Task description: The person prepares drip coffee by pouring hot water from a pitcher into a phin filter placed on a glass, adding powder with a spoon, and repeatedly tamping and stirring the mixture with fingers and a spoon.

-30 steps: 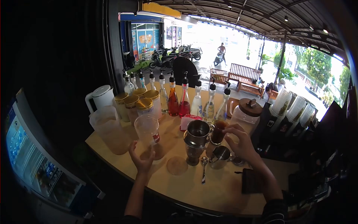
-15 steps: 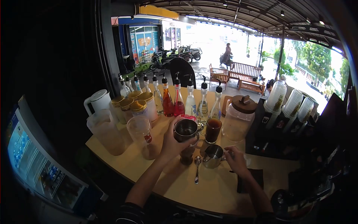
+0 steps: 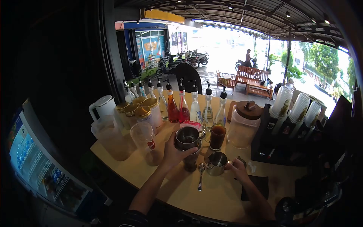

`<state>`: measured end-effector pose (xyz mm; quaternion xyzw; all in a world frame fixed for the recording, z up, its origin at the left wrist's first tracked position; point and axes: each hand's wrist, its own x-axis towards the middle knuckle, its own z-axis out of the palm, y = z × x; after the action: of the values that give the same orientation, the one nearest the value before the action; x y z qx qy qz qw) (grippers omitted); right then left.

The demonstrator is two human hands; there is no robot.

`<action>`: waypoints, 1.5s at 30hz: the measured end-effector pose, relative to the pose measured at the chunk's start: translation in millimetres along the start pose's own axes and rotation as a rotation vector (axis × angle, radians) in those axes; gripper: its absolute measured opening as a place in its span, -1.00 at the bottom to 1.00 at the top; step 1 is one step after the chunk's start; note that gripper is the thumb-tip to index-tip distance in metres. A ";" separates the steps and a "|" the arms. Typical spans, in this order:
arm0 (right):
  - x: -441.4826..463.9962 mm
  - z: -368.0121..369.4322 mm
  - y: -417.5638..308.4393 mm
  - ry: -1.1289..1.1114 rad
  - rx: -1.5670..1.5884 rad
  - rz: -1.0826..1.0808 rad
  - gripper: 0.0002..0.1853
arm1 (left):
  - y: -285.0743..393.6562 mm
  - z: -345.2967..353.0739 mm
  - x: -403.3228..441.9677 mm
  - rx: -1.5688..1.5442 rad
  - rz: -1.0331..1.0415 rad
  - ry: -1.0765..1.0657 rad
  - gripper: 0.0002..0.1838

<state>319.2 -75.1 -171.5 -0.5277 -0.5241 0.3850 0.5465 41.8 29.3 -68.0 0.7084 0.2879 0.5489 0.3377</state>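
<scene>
My left hand [image 3: 174, 153] is wrapped round a dark metal cup [image 3: 187, 137] with an open top and a side handle. Directly below the cup is a dark-looking glass [image 3: 190, 162], partly hidden by my hand; whether the two touch I cannot tell. My right hand [image 3: 238, 169] is closed on the handle of a small steel pitcher [image 3: 216, 165], which stands upright on the counter. Between the two vessels lies a metal spoon [image 3: 201, 176]. Just behind the pitcher stands a glass of brown drink [image 3: 217, 137].
Pump bottles [image 3: 172, 108] line the counter's back, with lidded jars [image 3: 153, 111] and plastic jugs [image 3: 107, 138] at left. A wooden-lidded jar [image 3: 244, 126] and stacked plastic cups [image 3: 282, 102] stand right. A black cloth [image 3: 255, 188] lies near the front edge.
My right hand has closed in on the pitcher's handle. My left hand keeps hold of the metal cup. The view has shifted slightly, and a motorbike rider outside has moved right.
</scene>
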 end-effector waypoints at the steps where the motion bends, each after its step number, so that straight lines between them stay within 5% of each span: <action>1: 0.7 2.0 1.7 -0.006 0.129 0.032 -0.80 | 1.0 -0.4 -0.7 0.003 -0.004 -0.007 -0.14; 13: 32.1 7.3 -54.5 0.086 0.594 -0.040 -0.90 | -2.3 3.2 -3.0 -0.002 0.002 0.023 -0.19; 24: 58.5 19.8 -191.3 -0.039 0.337 -0.290 -0.90 | -2.2 1.4 -1.4 0.004 0.010 0.017 -0.18; 45: 112.0 44.8 -229.0 -0.213 0.017 -0.300 -0.84 | 3.4 0.4 0.5 -0.030 -0.055 -0.013 -0.13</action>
<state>262.2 8.1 66.9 -0.3950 -0.6486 0.3573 0.5437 42.4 27.6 -65.1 0.6987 0.2967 0.5388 0.3653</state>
